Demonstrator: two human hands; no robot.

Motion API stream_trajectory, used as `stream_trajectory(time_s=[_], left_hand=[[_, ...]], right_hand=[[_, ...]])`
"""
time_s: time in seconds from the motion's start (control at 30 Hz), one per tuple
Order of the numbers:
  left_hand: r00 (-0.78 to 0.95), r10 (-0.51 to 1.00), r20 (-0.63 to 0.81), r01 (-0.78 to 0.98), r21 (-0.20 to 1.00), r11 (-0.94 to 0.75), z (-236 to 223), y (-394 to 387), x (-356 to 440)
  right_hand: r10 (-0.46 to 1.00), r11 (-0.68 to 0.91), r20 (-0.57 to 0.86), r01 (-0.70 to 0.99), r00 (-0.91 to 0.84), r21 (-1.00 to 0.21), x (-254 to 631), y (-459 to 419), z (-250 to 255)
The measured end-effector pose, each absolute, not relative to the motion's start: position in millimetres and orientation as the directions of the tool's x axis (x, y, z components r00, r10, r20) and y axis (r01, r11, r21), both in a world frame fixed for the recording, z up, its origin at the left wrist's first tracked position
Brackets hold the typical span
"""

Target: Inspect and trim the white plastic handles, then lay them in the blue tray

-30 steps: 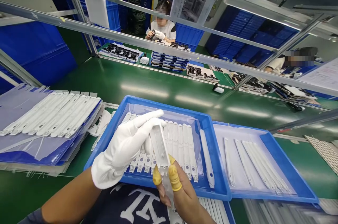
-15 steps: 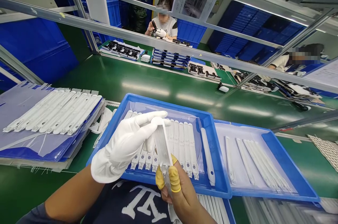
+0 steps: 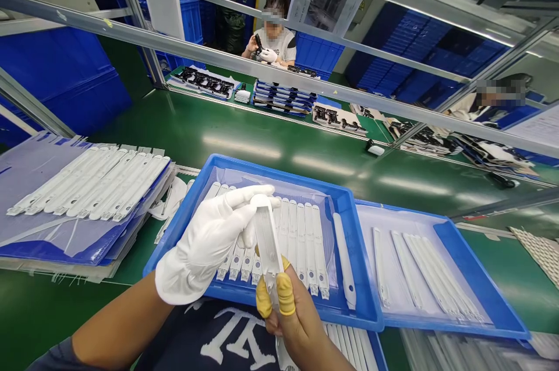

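A long white plastic strip (image 3: 268,237) is held up between my two hands, its ribbed inner side facing me. My left hand (image 3: 207,240), in a white glove, pinches its far end. Bare except for yellow finger cots, my right hand (image 3: 290,307) grips the strip's near end. Behind and below them sits a blue tray (image 3: 268,166) with a row of similar white strips (image 3: 305,237) on a clear sheet. One more strip (image 3: 344,260) lies apart at the tray's right side. My hands hide part of the row.
To the right, a second blue tray (image 3: 476,254) holds several strips. At left, white strips (image 3: 91,182) lie on a stack of blue folders (image 3: 56,248). A metal frame (image 3: 209,48) crosses ahead. Beyond it, a co-worker (image 3: 273,39) handles a black part.
The strip and both hands hold nearly the same pose. My left wrist has shifted slightly right, and the view has moved a little.
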State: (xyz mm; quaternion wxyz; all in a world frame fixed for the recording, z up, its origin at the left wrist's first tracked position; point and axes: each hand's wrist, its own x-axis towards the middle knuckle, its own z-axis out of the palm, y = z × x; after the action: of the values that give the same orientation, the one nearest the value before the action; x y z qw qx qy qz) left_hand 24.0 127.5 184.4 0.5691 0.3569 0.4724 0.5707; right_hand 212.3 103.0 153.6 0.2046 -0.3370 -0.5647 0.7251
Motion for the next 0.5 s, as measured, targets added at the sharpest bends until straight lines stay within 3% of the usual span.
stream_trajectory(time_s=[0.2,0.33,0.5], left_hand=[[-0.087,0.980,-0.178,-0.331,0.933,0.140,181.4,127.5,21.5],[-0.033,0.990,-0.134,-0.347,0.931,0.115,178.4,127.6,19.1],[-0.092,0.983,-0.157,-0.343,0.932,0.116,178.2,128.4,21.5]], right_hand=[[0.676,-0.302,-0.257,0.059,-0.690,-0.952,212.7,98.7,147.4],[0.684,-0.275,-0.223,0.038,-0.695,-0.961,211.6,98.6,146.6],[0.676,-0.278,-0.222,0.036,-0.703,-0.960,210.9,99.0,150.0]])
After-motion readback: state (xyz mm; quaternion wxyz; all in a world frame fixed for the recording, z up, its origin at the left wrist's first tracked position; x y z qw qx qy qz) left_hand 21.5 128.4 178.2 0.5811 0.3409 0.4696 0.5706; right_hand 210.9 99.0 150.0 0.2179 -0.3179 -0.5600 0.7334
